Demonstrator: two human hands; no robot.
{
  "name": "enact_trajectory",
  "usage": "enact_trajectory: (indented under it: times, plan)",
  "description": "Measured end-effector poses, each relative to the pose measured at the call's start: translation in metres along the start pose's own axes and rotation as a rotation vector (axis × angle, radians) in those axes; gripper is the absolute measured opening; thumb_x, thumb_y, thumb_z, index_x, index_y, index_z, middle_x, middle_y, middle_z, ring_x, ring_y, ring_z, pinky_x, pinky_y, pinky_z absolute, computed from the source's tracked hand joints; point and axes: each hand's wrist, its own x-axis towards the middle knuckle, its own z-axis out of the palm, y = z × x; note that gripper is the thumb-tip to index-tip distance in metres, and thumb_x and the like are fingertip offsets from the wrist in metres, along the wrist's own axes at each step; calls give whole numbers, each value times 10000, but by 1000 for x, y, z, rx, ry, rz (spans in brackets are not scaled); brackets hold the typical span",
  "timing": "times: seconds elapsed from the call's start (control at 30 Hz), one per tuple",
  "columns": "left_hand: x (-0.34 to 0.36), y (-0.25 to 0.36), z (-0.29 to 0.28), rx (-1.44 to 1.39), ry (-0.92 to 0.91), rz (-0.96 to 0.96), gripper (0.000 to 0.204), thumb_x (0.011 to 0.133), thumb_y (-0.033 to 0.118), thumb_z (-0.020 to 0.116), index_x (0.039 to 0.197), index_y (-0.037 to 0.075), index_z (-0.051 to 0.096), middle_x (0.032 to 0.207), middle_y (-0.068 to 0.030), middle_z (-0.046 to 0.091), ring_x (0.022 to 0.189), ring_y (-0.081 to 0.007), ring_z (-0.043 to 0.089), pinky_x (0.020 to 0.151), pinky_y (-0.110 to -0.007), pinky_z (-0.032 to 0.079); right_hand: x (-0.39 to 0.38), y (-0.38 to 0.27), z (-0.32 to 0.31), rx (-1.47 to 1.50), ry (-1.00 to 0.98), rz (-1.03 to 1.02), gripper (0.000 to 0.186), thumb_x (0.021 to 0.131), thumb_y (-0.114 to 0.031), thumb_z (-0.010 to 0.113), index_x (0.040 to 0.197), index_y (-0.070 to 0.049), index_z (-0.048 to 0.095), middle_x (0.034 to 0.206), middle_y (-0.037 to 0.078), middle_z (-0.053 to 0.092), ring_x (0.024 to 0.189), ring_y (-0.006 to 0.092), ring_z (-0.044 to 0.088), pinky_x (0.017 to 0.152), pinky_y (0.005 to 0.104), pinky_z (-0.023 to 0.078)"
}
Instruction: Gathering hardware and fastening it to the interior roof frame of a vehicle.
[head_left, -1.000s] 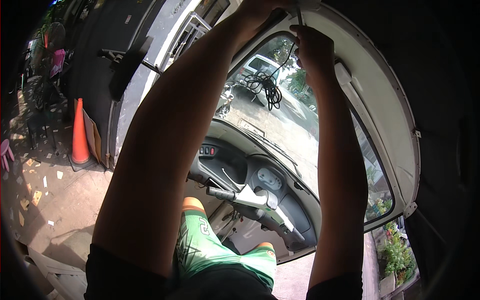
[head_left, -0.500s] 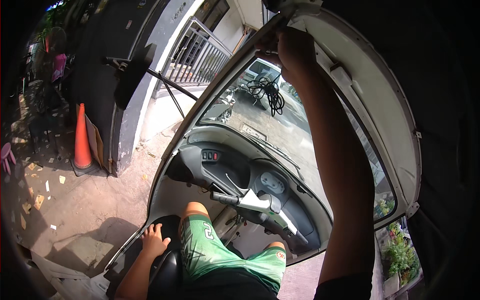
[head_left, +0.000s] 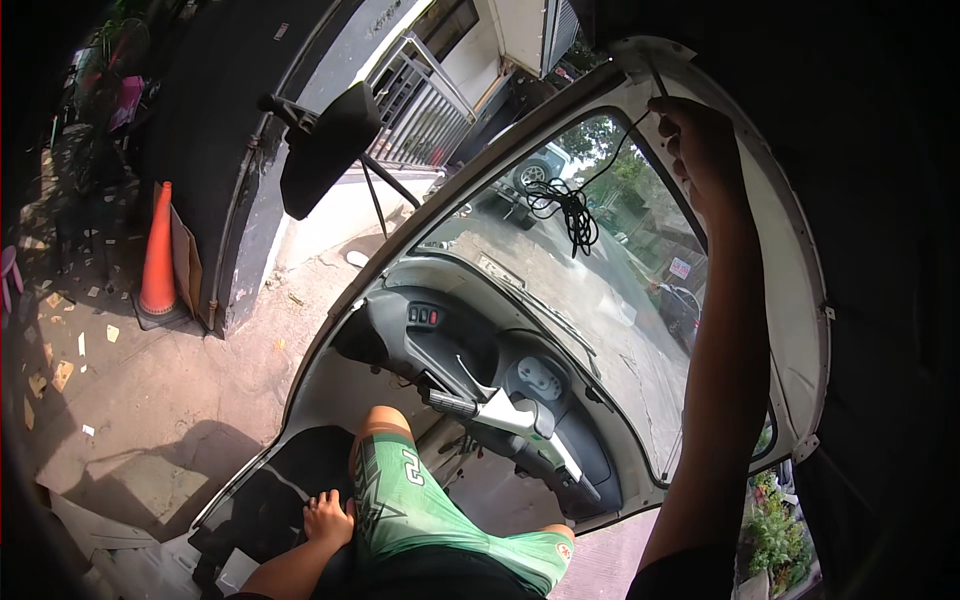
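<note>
My right hand point(head_left: 697, 155) is raised to the upper edge of the windshield frame. Its fingers are closed on a thin black cable point(head_left: 628, 136) near the frame's top corner. From there the cable slants down to a loose coiled bundle point(head_left: 570, 212), which hangs in front of the windshield point(head_left: 600, 290). What the curled fingers hide cannot be made out. Low on the left, my left hand point(head_left: 328, 520) lies beside my thigh on the dark seat point(head_left: 290, 480), fingers apart and nothing in them.
Ahead of my knees are white handlebars point(head_left: 510, 412) and a black dashboard point(head_left: 460, 340) with switches and a gauge. A side mirror point(head_left: 330, 150) juts out on the left. Beyond it are a metal railing point(head_left: 430, 110) and an orange traffic cone point(head_left: 158, 260). Plants point(head_left: 775, 535) grow at lower right.
My right hand has moved right and slightly down along the frame, and a length of cable now shows between it and the bundle. My left hand has shifted a little down and right.
</note>
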Motion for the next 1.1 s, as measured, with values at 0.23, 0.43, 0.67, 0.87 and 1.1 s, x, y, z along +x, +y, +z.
enact_trajectory:
  times: [0.23, 0.43, 0.67, 0.87, 1.1]
  plan:
    - [4, -28, 42, 51, 149, 30, 351, 894, 377, 589, 1048, 65, 635, 1064, -126, 651, 1072, -324, 595, 929, -462, 449, 24, -2, -28, -592, -3, -358, 273, 875, -254, 596, 919, -10, 712, 730, 42, 603, 692, 153, 552, 681, 333, 417]
    - [0, -27, 47, 29, 214, 37, 357, 888, 390, 583, 1026, 67, 644, 1033, -124, 658, 1041, -327, 601, 908, -457, 455, 51, -9, -37, -563, -49, -312, 308, 900, -354, 601, 942, -67, 707, 811, 19, 655, 753, 133, 557, 710, 340, 428]
    - [0, -10, 19, -7, 219, 58, 331, 899, 380, 584, 937, 54, 622, 962, -153, 661, 972, -355, 611, 856, -463, 465, 48, -15, -60, -694, -15, -282, 283, 896, -345, 590, 901, -84, 696, 771, 10, 646, 677, 120, 514, 650, 315, 402]
    - [0, -22, 30, 13, 158, 28, 388, 911, 413, 564, 1011, 46, 636, 1029, -150, 655, 1015, -342, 605, 887, -458, 459, 18, -3, -16, -215, 90, -225, 165, 871, -200, 647, 927, -49, 685, 741, 31, 606, 517, 28, 402, 406, 223, 278]
    - [1, -19, 29, 25, 125, 19, 413, 922, 436, 537, 1047, 56, 636, 1063, -141, 648, 1056, -332, 593, 933, -460, 445, 15, 17, -14, -176, 128, -189, 185, 854, -197, 655, 935, -32, 681, 768, 47, 632, 482, 68, 412, 418, 244, 278]
